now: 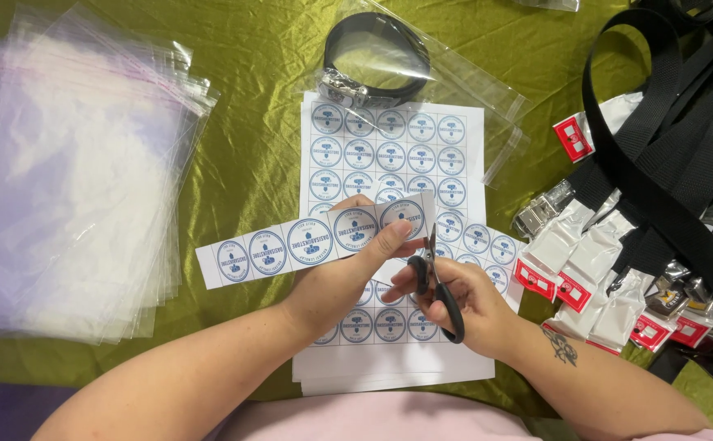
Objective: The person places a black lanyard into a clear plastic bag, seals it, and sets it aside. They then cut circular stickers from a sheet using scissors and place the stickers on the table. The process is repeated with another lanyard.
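Observation:
My left hand [348, 273] pinches a paper strip of round blue-and-white stickers [291, 245] near its right end, holding it level above the table. My right hand [467, 302] grips black-handled scissors [436, 282], blades pointing up and set against the strip's right end, between two stickers. Both hands hover over a stack of sticker sheets [393, 143] printed with rows of the same round labels.
A pile of clear zip bags [70, 180] lies at the left. A rolled black belt in a clear bag [377, 57] rests above the sheets. Black webbing belts [675, 155] with metal buckles and red-and-white tags [573, 137] crowd the right side. A green satin cloth [250, 106] covers the table.

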